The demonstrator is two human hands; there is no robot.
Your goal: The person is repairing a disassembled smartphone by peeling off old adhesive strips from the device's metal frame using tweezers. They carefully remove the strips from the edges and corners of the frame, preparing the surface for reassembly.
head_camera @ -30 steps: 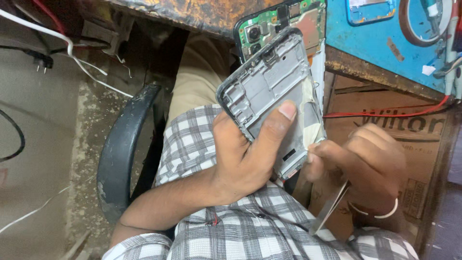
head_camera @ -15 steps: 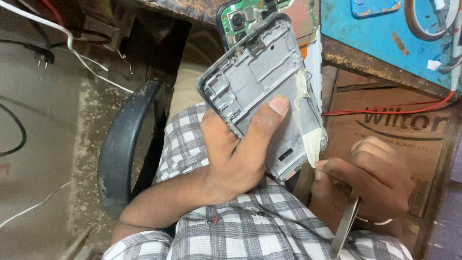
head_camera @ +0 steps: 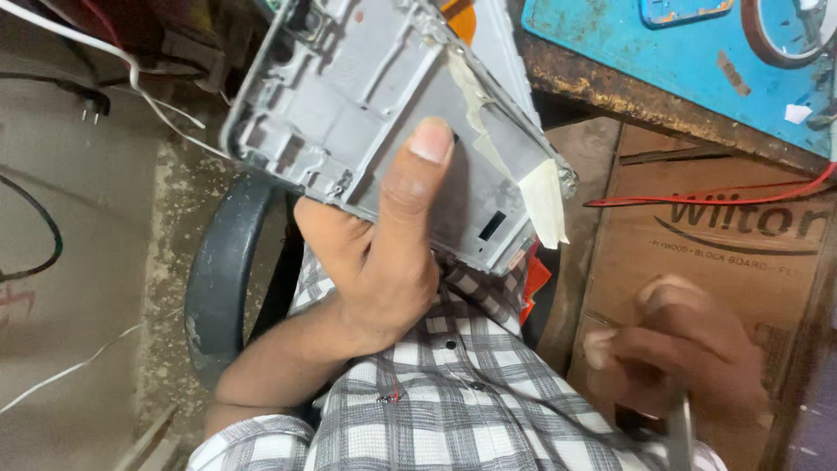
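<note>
Gripped from beneath, the grey phone frame sits in the left hand, thumb pressed flat across its ribbed inner face, fingers hidden behind. Left of that grip lie a dark curved chair rim and loose white wires over dusty floor. Pale tape peels from the frame's near corner. Further right, below the frame, the blurred right hand is clenched around a thin metal tool, before a brown board under a chipped blue bench.
</note>
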